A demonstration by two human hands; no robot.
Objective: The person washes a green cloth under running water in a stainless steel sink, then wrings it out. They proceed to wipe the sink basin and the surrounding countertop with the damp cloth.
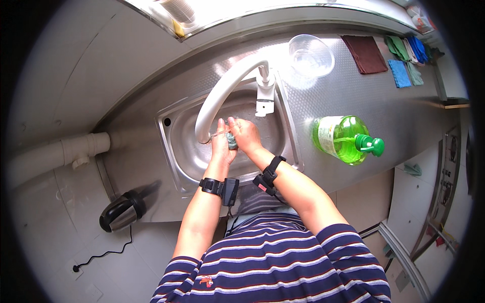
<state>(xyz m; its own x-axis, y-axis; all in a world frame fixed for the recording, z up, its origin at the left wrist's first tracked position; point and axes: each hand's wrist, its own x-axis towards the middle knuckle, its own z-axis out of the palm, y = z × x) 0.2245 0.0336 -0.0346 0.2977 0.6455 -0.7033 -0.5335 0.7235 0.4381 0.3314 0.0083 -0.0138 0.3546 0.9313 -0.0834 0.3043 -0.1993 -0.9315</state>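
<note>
Over a stainless steel sink (182,154), my left hand (221,146) and my right hand (245,134) are close together. Between them is a bunched, light green cloth (231,140), pressed by both palms and partly hidden by the fingers. A white gooseneck faucet (216,100) arches over the basin, and its spout end is just left of my left hand. Water appears to run across the fingers. The faucet's base and lever stand at the sink's back right. Each wrist wears a black strap with a small box.
Right of the sink stands a green pump bottle of liquid (335,138). Behind it are a clear plastic tub (311,56), a folded brown cloth (364,55) and several small coloured cloths (399,73). A black electric kettle (123,211) is at the counter's front left, near a white pipe (60,153).
</note>
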